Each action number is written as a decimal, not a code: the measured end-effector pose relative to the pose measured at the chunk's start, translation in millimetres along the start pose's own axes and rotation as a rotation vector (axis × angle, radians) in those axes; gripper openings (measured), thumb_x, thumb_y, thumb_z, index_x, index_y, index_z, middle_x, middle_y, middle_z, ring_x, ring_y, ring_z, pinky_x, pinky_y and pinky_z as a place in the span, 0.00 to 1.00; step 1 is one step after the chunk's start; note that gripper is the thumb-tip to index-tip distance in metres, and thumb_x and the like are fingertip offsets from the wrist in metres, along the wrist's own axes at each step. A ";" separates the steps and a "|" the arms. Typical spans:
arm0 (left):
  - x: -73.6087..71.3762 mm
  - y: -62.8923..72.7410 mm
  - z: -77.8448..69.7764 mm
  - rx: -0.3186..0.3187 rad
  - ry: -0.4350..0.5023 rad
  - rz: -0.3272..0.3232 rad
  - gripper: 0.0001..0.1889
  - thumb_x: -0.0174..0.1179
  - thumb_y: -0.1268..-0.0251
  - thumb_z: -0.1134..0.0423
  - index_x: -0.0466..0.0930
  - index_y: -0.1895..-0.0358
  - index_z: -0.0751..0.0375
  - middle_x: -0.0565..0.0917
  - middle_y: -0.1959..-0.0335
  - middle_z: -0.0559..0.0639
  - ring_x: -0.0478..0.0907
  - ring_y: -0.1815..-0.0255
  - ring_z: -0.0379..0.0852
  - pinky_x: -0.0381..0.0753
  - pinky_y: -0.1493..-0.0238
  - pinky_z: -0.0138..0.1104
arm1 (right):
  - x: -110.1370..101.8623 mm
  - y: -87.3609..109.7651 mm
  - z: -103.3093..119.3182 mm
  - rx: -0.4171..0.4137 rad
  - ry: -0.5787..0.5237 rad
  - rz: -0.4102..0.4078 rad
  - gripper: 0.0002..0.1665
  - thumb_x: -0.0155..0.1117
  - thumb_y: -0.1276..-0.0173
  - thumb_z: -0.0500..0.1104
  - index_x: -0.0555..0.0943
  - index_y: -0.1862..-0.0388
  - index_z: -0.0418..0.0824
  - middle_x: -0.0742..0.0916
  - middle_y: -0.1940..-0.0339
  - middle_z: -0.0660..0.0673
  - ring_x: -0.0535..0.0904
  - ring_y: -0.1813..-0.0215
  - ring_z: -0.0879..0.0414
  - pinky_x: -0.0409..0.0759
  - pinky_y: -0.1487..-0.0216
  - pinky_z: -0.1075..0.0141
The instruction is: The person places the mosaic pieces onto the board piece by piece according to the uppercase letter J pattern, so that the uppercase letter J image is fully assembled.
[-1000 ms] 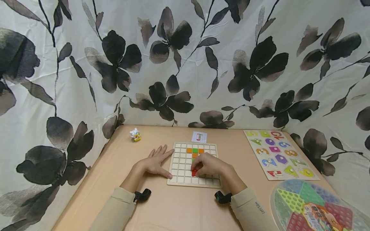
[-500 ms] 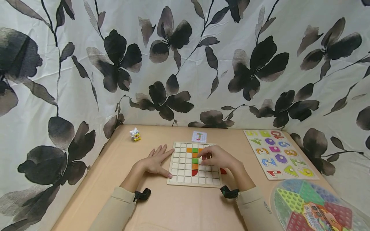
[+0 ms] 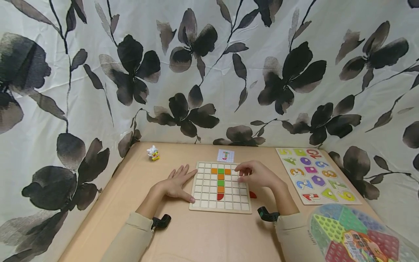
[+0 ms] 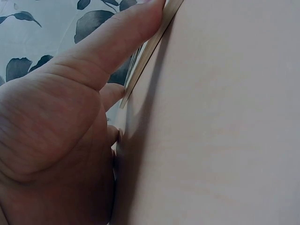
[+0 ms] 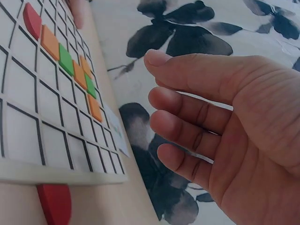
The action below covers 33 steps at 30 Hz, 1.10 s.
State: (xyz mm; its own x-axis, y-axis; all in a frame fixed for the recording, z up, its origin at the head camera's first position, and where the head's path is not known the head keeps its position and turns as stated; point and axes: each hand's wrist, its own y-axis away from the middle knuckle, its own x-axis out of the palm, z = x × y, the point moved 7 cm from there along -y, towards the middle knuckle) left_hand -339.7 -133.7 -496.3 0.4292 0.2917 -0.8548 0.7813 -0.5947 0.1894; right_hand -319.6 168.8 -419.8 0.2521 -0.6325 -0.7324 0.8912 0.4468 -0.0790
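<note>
A white grid board point(image 3: 203, 194) lies on the table, bearing orange and green square tiles in a T shape. At the foot of its column sits a red rounded piece point(image 3: 220, 197). My left hand point(image 3: 173, 185) rests flat with fingers spread, thumb and index at the board's left edge; in the left wrist view the thumb point(image 4: 117, 42) touches the edge. Over the board's right side hovers my right hand point(image 3: 260, 175), fingers loosely bent and holding nothing, as the right wrist view confirms. Another red piece point(image 3: 252, 195) lies just off the board's right edge, below that hand.
Behind the board lies a small pattern card point(image 3: 226, 155). A little toy figure point(image 3: 153, 153) stands back left. At right are a number-and-shape puzzle board point(image 3: 306, 183) and a round clear case point(image 3: 353, 233) of colourful pieces. A floral curtain point(image 3: 242, 91) hangs behind the table.
My right hand has let go of the red piece at the column's foot and drawn up and right, uncovering the tiles and the loose red piece. The left hand stays put.
</note>
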 end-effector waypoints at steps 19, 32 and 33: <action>0.7 1.0 -0.6 -0.001 0.003 -0.001 0.66 0.75 0.54 0.29 0.47 0.14 0.46 0.35 0.13 0.65 0.29 0.13 0.65 0.29 0.17 0.63 | -11.9 13.8 -29.7 0.029 -0.039 0.081 0.18 0.77 0.38 0.34 0.85 0.50 0.30 0.87 0.62 0.44 0.80 0.59 0.52 0.80 0.57 0.68; -1.7 1.0 -2.8 0.002 0.011 -0.004 0.65 0.75 0.53 0.30 0.48 0.14 0.47 0.36 0.13 0.66 0.29 0.13 0.65 0.29 0.17 0.63 | -2.4 19.9 -51.1 0.139 -0.090 0.210 0.15 0.80 0.43 0.32 0.86 0.57 0.35 0.88 0.64 0.40 0.80 0.62 0.51 0.82 0.58 0.65; -1.8 1.1 -3.0 0.002 0.011 -0.004 0.65 0.75 0.53 0.30 0.48 0.14 0.47 0.36 0.13 0.66 0.29 0.13 0.65 0.29 0.17 0.63 | -1.3 20.2 -52.9 0.149 -0.097 0.221 0.15 0.80 0.43 0.32 0.86 0.57 0.35 0.88 0.64 0.40 0.80 0.62 0.51 0.82 0.59 0.64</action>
State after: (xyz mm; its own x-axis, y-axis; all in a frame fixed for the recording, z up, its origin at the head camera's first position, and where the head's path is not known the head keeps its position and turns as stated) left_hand -338.2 -132.6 -493.0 0.4310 0.3021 -0.8503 0.7822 -0.5949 0.1851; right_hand -321.9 212.1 -456.2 0.4753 -0.5904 -0.6523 0.8542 0.4872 0.1815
